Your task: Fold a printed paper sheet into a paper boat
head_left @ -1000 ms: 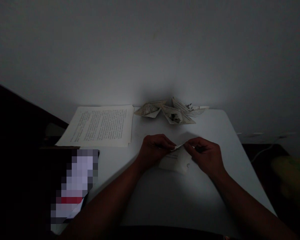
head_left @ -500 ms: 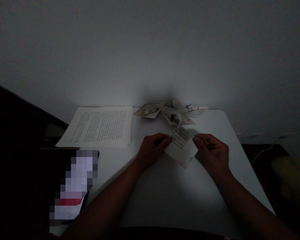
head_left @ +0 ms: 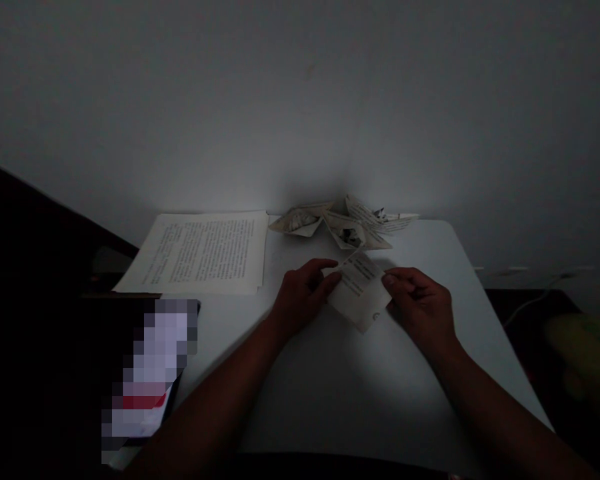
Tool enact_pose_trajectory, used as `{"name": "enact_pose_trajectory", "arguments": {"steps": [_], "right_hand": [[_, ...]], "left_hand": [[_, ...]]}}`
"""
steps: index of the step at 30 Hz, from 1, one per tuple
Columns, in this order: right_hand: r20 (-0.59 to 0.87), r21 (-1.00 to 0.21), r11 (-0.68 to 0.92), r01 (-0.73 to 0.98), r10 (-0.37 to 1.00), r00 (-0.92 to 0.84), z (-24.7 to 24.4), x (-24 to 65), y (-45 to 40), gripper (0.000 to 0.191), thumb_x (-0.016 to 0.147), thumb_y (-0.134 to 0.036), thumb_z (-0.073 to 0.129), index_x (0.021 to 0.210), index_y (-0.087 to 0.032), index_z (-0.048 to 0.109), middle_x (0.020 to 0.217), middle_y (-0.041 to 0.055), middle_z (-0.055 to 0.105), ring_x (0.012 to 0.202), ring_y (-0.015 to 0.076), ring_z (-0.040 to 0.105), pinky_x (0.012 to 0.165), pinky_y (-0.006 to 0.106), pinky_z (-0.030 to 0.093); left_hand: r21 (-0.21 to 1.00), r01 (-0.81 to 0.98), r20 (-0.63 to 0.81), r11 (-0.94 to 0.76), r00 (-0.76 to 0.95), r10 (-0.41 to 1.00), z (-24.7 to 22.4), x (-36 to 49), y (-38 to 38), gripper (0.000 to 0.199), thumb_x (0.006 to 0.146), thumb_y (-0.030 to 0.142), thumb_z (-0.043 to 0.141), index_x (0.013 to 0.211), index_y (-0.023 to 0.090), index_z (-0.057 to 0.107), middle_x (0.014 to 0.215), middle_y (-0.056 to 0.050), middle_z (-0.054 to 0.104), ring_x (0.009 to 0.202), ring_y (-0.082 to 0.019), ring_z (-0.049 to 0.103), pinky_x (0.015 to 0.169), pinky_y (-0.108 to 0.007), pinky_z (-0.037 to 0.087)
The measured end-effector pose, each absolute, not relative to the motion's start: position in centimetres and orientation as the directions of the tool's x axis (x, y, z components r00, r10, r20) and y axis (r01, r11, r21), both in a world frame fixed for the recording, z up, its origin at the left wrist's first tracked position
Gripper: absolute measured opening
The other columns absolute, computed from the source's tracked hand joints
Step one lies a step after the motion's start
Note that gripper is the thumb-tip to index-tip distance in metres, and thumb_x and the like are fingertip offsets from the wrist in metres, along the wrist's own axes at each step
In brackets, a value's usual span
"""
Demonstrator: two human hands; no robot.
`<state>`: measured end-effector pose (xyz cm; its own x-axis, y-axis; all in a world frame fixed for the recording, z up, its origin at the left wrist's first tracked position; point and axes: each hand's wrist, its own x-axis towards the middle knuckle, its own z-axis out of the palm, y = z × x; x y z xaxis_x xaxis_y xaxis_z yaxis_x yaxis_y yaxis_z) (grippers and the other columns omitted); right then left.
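A small folded square of printed paper (head_left: pixel 361 297) hangs cornerwise between my hands, a little above the white table (head_left: pixel 330 407). My left hand (head_left: pixel 307 290) has its thumb on the paper's left corner, with the index finger stretched along the upper left edge. The right corner is pinched between thumb and fingers of my right hand (head_left: pixel 423 300). Just beyond the paper, several folded paper boats (head_left: pixel 355 230) made from printed sheets sit close together. Fingertips behind the paper are hidden.
A stack of printed sheets (head_left: pixel 205 253) lies at the table's back left, against the wall (head_left: pixel 300 120). A phone with a lit, blurred screen (head_left: pixel 153 373) rests by my left forearm. Right of the table, a pale cable (head_left: pixel 525 303) runs near a yellowish object (head_left: pixel 585 360).
The paper has turned slightly and shifted a little left. My left index finger has lifted and straightened along its edge; my right hand has moved slightly left with the corner.
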<state>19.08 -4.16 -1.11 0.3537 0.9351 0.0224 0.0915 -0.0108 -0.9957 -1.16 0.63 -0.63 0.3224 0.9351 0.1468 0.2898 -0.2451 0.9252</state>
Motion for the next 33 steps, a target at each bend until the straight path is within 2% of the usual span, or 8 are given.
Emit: {"name": "enact_pose_trajectory", "arguments": {"steps": [2,5,8,12,18,23,27,33], "right_hand": [[0.009,-0.997,-0.019,0.072,0.928,0.372,-1.4,19.2,-4.1,0.022,0.072,-0.038,0.075,0.08,-0.018,0.069,0.05,-0.0054,0.049,0.042,0.0077,0.045,0.039,0.021,0.036],[-0.037,-0.999,-0.026,-0.032,0.923,0.382,-2.0,19.7,-4.0,0.023,0.073,-0.039,0.074,0.084,-0.02,0.069,0.052,-0.0049,0.051,0.043,0.0084,0.046,0.039,0.021,0.035],[-0.052,-0.998,-0.031,-0.06,0.923,0.38,-2.4,20.1,-3.8,0.023,0.074,-0.04,0.074,0.086,-0.02,0.069,0.059,-0.0026,0.057,0.046,0.0092,0.049,0.042,0.022,0.038],[-0.064,-0.997,-0.039,-0.074,0.927,0.369,-2.5,20.3,-3.8,0.023,0.075,-0.04,0.073,0.085,-0.02,0.069,0.057,-0.0024,0.058,0.046,0.0089,0.048,0.043,0.022,0.039],[-0.024,-0.997,0.0,-0.073,0.942,0.334,-2.3,20.2,-3.9,0.028,0.076,-0.037,0.073,0.1,-0.023,0.068,0.052,-0.0046,0.057,0.045,0.0097,0.049,0.044,0.022,0.038],[0.048,-0.996,0.065,-0.061,0.968,0.247,-2.1,20.2,-4.1,0.02,0.083,-0.038,0.066,0.093,-0.022,0.07,0.063,0.0002,0.065,0.054,0.0116,0.057,0.048,0.023,0.04],[0.127,-0.988,0.137,-0.071,0.983,0.129,-1.9,20.3,-4.6,0.021,0.085,-0.037,0.064,0.098,-0.022,0.07,0.067,0.0013,0.068,0.055,0.012,0.059,0.048,0.023,0.041],[0.191,-0.982,0.188,0.03,0.967,0.168,-1.1,20.1,-4.8,0.019,0.081,-0.035,0.069,0.095,-0.022,0.071,0.064,0.0006,0.069,0.054,0.0134,0.062,0.046,0.023,0.042]], "left_hand": [[0.898,0.304,0.205,-0.317,0.348,0.915,-0.4,-1.6,0.7,0.042,0.084,0.04,0.06,0.118,0.014,0.059,0.066,0.001,0.06,0.054,-0.008,0.051,0.052,-0.019,0.042],[0.873,0.272,0.267,-0.406,0.431,0.862,-0.2,-2.1,0.7,0.054,0.078,0.039,0.067,0.125,0.016,0.053,0.079,-0.002,0.064,0.06,-0.009,0.053,0.056,-0.021,0.045],[0.829,0.254,0.333,-0.498,0.492,0.805,-0.2,-2.2,0.5,0.052,0.072,0.035,0.073,0.118,0.018,0.058,0.084,-0.003,0.065,0.063,-0.01,0.054,0.057,-0.022,0.046],[0.799,0.223,0.409,-0.559,0.48,0.776,-0.2,-1.9,0.5,0.037,0.071,0.032,0.075,0.102,0.016,0.066,0.08,-0.003,0.065,0.06,-0.009,0.053,0.056,-0.022,0.046],[0.876,0.165,0.355,-0.453,0.415,0.838,-0.2,-1.8,0.7,0.028,0.07,0.031,0.077,0.093,0.015,0.07,0.075,-0.003,0.066,0.057,-0.008,0.053,0.055,-0.021,0.046],[0.925,0.117,0.318,-0.361,0.282,0.905,-0.2,-1.8,0.8,0.02,0.071,0.034,0.075,0.08,0.016,0.073,0.067,-0.003,0.068,0.057,-0.01,0.058,0.054,-0.022,0.048],[0.964,0.014,0.261,-0.267,0.172,0.95,-0.2,-1.8,0.9,0.019,0.07,0.034,0.075,0.074,0.016,0.074,0.068,-0.004,0.071,0.057,-0.011,0.061,0.054,-0.021,0.05],[0.982,-0.087,0.18,-0.168,0.156,0.971,-0.2,-1.7,0.9,0.018,0.066,0.033,0.077,0.074,0.017,0.074,0.064,-0.003,0.071,0.05,-0.009,0.059,0.049,-0.019,0.05]]}}
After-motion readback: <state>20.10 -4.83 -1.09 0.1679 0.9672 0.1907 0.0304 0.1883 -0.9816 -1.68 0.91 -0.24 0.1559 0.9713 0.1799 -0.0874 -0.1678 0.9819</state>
